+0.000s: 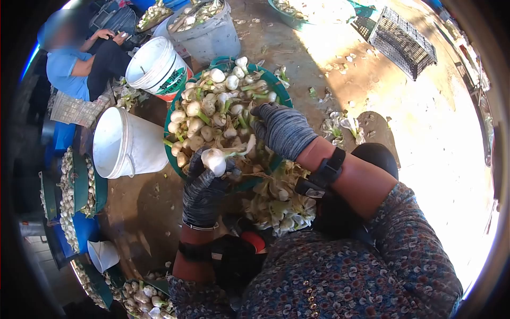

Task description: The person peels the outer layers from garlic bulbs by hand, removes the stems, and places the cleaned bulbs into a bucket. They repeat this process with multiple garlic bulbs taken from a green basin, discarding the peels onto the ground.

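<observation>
A garlic bulb (214, 161) with a white head and a pale stalk stub pointing right is held in my left hand (203, 196), which wears a grey knit glove. Over the right side of a green tub (286, 95) is my right hand (284, 130), in a matching glove, its fingers curled. Whatever those fingers grip is hidden. Heaped in the tub are many garlic bulbs (208, 103), some with green stalk stubs. Below the tub, against my lap, lies a pile of peeled garlic skins (281, 199).
Left of the tub stand a white bucket (143, 143) lying tilted and a labelled bucket (154, 66). Behind is a grey bin (210, 40) of garlic. A person (71, 66) sits at upper left. A black crate (402, 45) rests at upper right. Garlic-filled trays (79, 183) line the left.
</observation>
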Available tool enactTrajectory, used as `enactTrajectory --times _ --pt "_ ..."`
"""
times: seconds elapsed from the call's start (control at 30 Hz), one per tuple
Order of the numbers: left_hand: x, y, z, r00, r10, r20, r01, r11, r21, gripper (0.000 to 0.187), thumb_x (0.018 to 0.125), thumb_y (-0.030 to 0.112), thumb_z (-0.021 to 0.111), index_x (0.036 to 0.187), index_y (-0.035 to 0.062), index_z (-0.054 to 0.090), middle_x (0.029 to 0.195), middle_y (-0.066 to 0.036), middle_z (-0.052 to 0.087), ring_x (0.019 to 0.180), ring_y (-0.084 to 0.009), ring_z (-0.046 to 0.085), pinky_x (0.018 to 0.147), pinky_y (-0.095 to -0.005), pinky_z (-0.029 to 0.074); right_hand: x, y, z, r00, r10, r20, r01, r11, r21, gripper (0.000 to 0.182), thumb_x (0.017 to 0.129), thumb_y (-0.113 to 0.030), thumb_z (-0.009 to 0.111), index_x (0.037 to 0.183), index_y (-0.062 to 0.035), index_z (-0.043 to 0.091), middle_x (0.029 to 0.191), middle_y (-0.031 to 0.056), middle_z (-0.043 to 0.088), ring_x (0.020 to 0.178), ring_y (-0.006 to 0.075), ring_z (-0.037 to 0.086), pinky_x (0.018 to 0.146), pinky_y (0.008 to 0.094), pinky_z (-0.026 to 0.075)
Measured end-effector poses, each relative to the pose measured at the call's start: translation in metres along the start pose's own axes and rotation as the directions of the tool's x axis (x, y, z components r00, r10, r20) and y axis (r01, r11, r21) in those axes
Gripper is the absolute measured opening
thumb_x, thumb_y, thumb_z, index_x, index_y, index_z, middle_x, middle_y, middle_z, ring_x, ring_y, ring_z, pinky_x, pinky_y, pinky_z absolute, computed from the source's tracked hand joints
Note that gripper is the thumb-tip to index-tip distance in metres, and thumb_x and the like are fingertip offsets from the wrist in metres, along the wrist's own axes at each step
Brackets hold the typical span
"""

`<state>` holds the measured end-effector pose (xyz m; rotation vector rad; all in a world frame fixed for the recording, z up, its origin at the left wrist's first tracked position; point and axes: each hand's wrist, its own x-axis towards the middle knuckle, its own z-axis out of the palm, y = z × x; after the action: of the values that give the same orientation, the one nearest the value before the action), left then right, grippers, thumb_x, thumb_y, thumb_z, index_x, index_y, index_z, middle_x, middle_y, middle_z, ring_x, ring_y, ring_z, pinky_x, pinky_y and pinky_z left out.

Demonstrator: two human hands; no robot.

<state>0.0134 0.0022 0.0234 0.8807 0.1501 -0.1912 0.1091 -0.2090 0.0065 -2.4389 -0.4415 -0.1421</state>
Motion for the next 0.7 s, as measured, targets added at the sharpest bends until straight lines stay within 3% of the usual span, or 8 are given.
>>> enactTrajectory --times 0.13,0.2,0.43,0.5,0.6,0.63,0.67,0.7 --pt "0.003 -0.005 -0.003 0.994 -0.037 0.102 0.057 0.979 -0.196 0.051 0.082 0.012 0.066 0.129 0.0054 0.045 0.114 -0.015 0.058 0.101 -0.0302 0.061 0.09 -0.047 0.051 -0.017 -0.029 -0.017 0.966 -0.26 -0.002 0.255 0.946 0.199 0.028 0.087 -0.032 0.057 0.101 -0.0093 0.068 0.085 0.0147 0.067 0.08 0.0332 0.065 0.074 0.0438 0.051" --pt "0.006 -0.011 -0.008 0.996 -0.033 0.085 0.032 0.999 0.012 0.049 0.085 0.014 0.065 0.128 0.0058 0.046 0.115 -0.013 0.057 0.1 -0.0285 0.061 0.088 -0.0446 0.053 -0.023 -0.034 -0.011 0.953 -0.303 0.017 0.296 0.938 0.179 0.028 0.087 -0.032 0.058 0.1 -0.0097 0.068 0.085 0.0136 0.067 0.079 0.0323 0.065 0.073 0.0436 0.051" --pt "0.003 -0.01 0.01 1.0 -0.016 0.002 0.015 0.977 0.212 0.049 0.088 0.021 0.064 0.13 0.006 0.043 0.113 -0.009 0.055 0.102 -0.0226 0.059 0.083 -0.0394 0.056 -0.029 -0.04 -0.002 0.915 -0.398 -0.066 0.403 0.912 0.077 0.02 0.082 -0.03 0.062 0.088 -0.0119 0.067 0.077 0.0091 0.064 0.071 0.0285 0.064 0.065 0.0422 0.049" --pt "-0.001 -0.011 0.014 1.0 -0.017 -0.008 0.019 0.978 0.208 0.051 0.089 0.031 0.064 0.129 0.0039 0.046 0.113 -0.007 0.056 0.1 -0.0166 0.057 0.083 -0.0292 0.05 -0.029 -0.042 -0.005 0.91 -0.408 -0.074 0.413 0.906 0.086 0.019 0.081 -0.03 0.063 0.087 -0.012 0.066 0.076 0.0087 0.063 0.069 0.0283 0.064 0.064 0.0418 0.049" --pt "-0.003 -0.011 0.011 1.0 -0.029 0.001 0.027 0.945 0.326 0.056 0.089 0.032 0.063 0.132 0.0032 0.044 0.117 -0.007 0.055 0.102 -0.0157 0.056 0.084 -0.0284 0.049 -0.029 -0.045 -0.01 0.945 -0.327 -0.003 0.325 0.941 0.09 0.017 0.08 -0.026 0.063 0.086 -0.0107 0.066 0.076 0.0093 0.065 0.071 0.0295 0.064 0.065 0.0417 0.05" --pt "-0.003 -0.011 0.008 0.999 -0.033 0.002 0.031 0.945 0.325 0.056 0.089 0.032 0.063 0.132 0.0032 0.044 0.117 -0.007 0.055 0.102 -0.0157 0.056 0.084 -0.0284 0.049 -0.029 -0.047 -0.011 0.981 -0.185 0.062 0.169 0.965 0.202 0.018 0.08 -0.025 0.063 0.087 -0.0091 0.066 0.077 0.0107 0.065 0.073 0.0306 0.065 0.066 0.0414 0.05" --pt "-0.002 -0.01 0.003 0.999 -0.017 0.034 -0.001 0.887 0.463 0.057 0.089 0.031 0.063 0.134 0.003 0.042 0.12 -0.008 0.054 0.105 -0.0157 0.054 0.087 -0.0285 0.048 -0.029 -0.048 -0.011 0.989 -0.046 0.142 0.001 0.955 0.298 0.019 0.08 -0.024 0.062 0.088 -0.0075 0.066 0.077 0.0122 0.066 0.074 0.0317 0.065 0.068 0.0411 0.051" --pt "-0.001 -0.01 -0.001 0.997 -0.006 0.071 -0.037 0.808 0.588 0.059 0.089 0.031 0.062 0.136 0.0029 0.04 0.123 -0.008 0.053 0.107 -0.0157 0.053 0.089 -0.0285 0.046 -0.028 -0.048 -0.011 0.989 -0.04 0.142 -0.004 0.955 0.295 0.019 0.08 -0.024 0.062 0.088 -0.0075 0.066 0.077 0.0122 0.066 0.074 0.0317 0.065 0.068 0.0411 0.051"
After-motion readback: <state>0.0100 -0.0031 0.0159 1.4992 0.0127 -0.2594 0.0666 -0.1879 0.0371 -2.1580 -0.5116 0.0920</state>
